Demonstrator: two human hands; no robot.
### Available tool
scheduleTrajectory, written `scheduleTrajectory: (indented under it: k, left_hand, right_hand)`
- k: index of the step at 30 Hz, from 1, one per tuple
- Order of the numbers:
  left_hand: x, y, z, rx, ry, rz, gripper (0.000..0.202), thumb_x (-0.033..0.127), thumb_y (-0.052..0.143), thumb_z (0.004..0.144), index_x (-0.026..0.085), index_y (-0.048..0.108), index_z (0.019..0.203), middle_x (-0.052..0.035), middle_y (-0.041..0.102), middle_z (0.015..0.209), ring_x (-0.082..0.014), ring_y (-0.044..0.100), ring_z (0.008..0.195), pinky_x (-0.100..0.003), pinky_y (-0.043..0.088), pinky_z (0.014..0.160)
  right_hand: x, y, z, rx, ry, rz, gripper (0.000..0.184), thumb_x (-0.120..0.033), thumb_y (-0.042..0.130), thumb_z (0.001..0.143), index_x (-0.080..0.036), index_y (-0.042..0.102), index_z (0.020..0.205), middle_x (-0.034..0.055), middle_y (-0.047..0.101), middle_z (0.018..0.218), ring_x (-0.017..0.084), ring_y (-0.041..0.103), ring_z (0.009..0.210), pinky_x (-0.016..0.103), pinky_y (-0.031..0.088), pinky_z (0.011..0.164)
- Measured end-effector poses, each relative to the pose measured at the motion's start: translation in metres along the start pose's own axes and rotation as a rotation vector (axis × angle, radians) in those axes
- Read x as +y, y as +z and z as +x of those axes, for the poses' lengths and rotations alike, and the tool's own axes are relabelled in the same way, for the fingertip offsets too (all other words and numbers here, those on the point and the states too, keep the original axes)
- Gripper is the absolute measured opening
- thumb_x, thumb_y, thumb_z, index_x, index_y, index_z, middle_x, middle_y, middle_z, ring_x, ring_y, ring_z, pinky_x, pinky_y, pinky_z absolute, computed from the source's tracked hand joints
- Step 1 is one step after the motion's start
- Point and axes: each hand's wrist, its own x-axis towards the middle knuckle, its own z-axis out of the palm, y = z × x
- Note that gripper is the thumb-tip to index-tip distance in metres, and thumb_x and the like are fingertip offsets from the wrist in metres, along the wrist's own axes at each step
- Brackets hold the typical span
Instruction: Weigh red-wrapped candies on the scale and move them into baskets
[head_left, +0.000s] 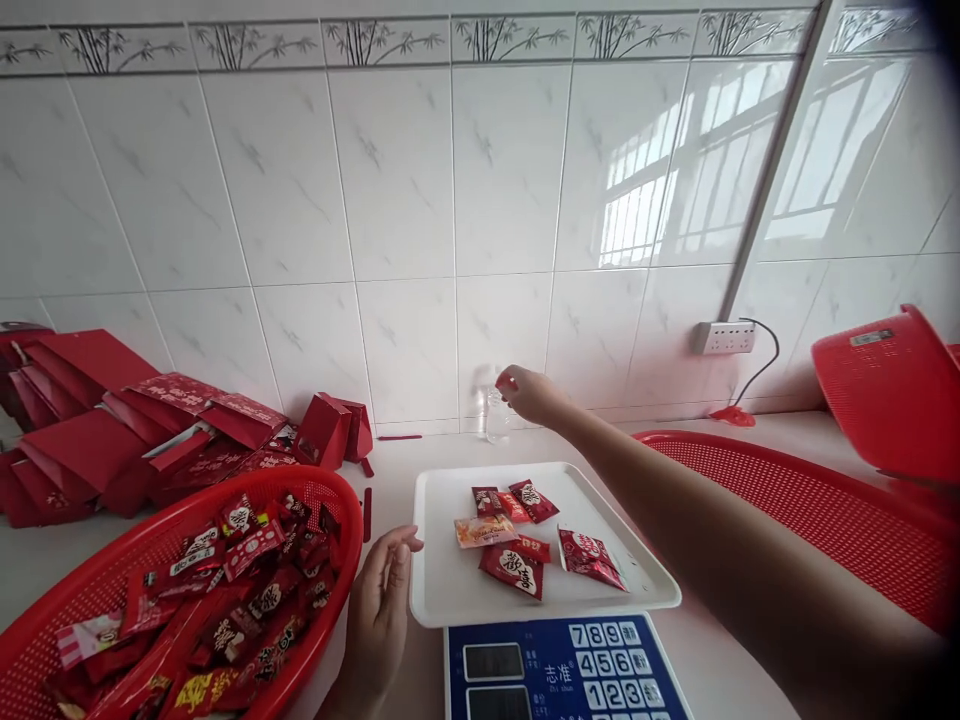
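My right hand reaches far across the counter to a small clear plastic bottle by the tiled wall; its fingers are closed at the bottle's top, pinching what looks like a red cap. My left hand rests open on the counter, fingers relaxed, touching the left edge of a white tray. The tray sits on a blue electronic scale and holds several wrapped candies, mostly red. A red mesh basket full of red candy packets stands just left of my left hand.
A heap of folded red gift boxes lies at the back left. A large red mesh tray fills the right side, with another red basket tilted above it. A white power strip hangs on the wall.
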Motion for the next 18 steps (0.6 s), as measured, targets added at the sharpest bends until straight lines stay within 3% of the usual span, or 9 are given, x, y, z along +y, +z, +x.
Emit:
scheduleTrajectory:
  k: [3,5,9,14,18]
  left_hand:
    - [0.002,0.0,-0.002,0.003,0.001,0.004,0.043,0.053,0.039,0.096,0.018,0.063,0.103,-0.0123,0.069,0.101,-0.0251,0.065,0.099,-0.037,0.053,0.086]
    - [0.005,0.001,-0.004,-0.023,0.003,0.003,0.041,0.051,0.04,0.096,0.018,0.064,0.103,-0.0126,0.068,0.103,-0.0247,0.065,0.101,-0.036,0.053,0.086]
    - [0.01,0.003,-0.008,-0.075,0.036,0.005,0.038,0.049,0.043,0.095,0.017,0.064,0.102,-0.0133,0.068,0.104,-0.0243,0.064,0.104,-0.032,0.054,0.086]
    - [0.008,0.003,-0.008,-0.055,0.039,0.011,0.036,0.048,0.044,0.095,0.019,0.065,0.101,-0.0117,0.069,0.103,-0.0226,0.066,0.101,-0.03,0.055,0.086]
    - [0.005,0.003,-0.005,-0.039,0.022,0.021,0.037,0.049,0.044,0.095,0.019,0.065,0.1,-0.0116,0.07,0.103,-0.0232,0.066,0.1,-0.032,0.055,0.085]
  right_hand:
    - [0.02,0.019,-0.031,-0.104,-0.059,-0.016,0.014,-0.019,0.054,0.094,-0.016,0.061,0.106,0.0036,0.065,0.093,0.016,0.061,0.079,0.03,0.051,0.071]
    - [0.035,0.03,-0.062,-0.185,-0.105,-0.026,0.02,-0.009,0.054,0.087,-0.019,0.066,0.099,0.0028,0.067,0.09,0.016,0.061,0.079,0.028,0.048,0.069]
    - [0.059,0.042,-0.105,-0.279,-0.148,-0.052,0.024,-0.013,0.051,0.085,-0.024,0.071,0.093,0.0041,0.068,0.098,0.02,0.063,0.087,0.031,0.047,0.078]
    - [0.069,0.05,-0.105,-0.314,-0.2,-0.093,0.044,-0.006,0.044,0.083,-0.023,0.069,0.114,0.0075,0.065,0.112,0.022,0.059,0.103,0.032,0.044,0.089]
    - [0.064,0.055,-0.099,-0.345,-0.243,-0.118,0.055,0.001,0.043,0.074,-0.024,0.069,0.116,0.0086,0.064,0.108,0.024,0.056,0.106,0.033,0.044,0.088]
